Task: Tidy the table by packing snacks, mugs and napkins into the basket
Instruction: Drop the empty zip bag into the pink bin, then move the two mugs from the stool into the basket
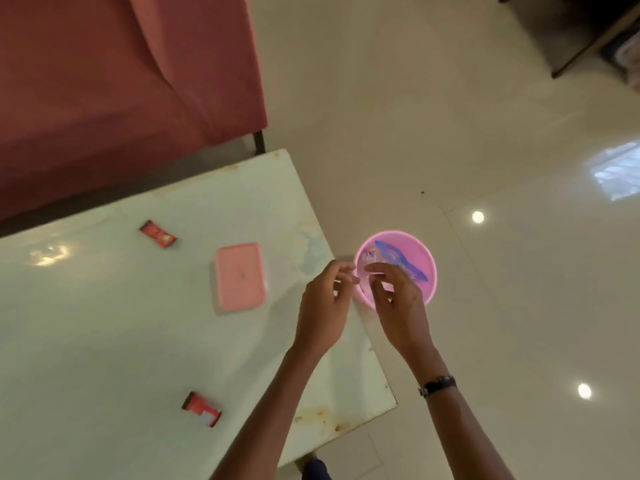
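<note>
A round pink basket (424, 252) stands on the floor just off the table's right edge. Inside it lie a blue snack packet (398, 259) and a clear mug (369, 257) against the left wall. My right hand (398, 306) reaches over the near rim, thumb and fingers pinched on the clear mug. My left hand (327, 306) hovers beside it over the table's edge, fingers loosely curled and apart, holding nothing. Two red snack packets remain on the table, one far left (157, 233) and one near the front (202, 408).
A pink rectangular tray (240, 276) lies on the pale green table (104, 323) left of my hands. A red sofa (121, 81) stands behind the table. Glossy tiled floor (485, 133) spreads to the right, with dark furniture (595, 36) at the top right.
</note>
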The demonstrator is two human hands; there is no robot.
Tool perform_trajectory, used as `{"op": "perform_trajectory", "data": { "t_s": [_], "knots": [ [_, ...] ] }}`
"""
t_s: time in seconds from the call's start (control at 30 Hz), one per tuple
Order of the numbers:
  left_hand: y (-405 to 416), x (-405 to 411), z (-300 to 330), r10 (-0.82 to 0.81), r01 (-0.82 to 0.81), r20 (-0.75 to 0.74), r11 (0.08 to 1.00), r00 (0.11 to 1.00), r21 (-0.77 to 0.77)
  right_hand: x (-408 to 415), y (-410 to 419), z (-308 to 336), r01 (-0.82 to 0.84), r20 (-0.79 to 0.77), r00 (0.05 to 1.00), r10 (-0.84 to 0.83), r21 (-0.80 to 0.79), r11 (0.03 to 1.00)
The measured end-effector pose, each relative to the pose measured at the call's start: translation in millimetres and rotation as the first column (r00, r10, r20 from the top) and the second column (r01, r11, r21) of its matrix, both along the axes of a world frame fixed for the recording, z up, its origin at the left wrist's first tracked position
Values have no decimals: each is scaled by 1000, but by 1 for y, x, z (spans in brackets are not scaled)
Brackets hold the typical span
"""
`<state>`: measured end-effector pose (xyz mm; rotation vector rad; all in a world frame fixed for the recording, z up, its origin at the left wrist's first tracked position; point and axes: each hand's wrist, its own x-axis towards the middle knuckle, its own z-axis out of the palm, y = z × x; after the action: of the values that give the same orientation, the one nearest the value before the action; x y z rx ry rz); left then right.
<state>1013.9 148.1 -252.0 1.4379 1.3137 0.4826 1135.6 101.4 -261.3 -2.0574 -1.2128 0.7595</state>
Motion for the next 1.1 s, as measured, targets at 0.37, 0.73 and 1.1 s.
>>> {"op": "perform_trajectory", "data": {
  "t_s": [0.37,0.73,1.1],
  "knots": [
    [-29,-236,68,331,-330,22,943,944,-38,-211,8,76,-197,-111,972,207,89,976],
    [-102,-491,81,525,-526,-40,849,850,-53,-440,-36,74,-382,-188,901,390,78,921],
    [-150,-629,83,733,-732,-12,679,680,-58,-593,-33,79,-587,-262,765,589,93,804]
  ]
}}
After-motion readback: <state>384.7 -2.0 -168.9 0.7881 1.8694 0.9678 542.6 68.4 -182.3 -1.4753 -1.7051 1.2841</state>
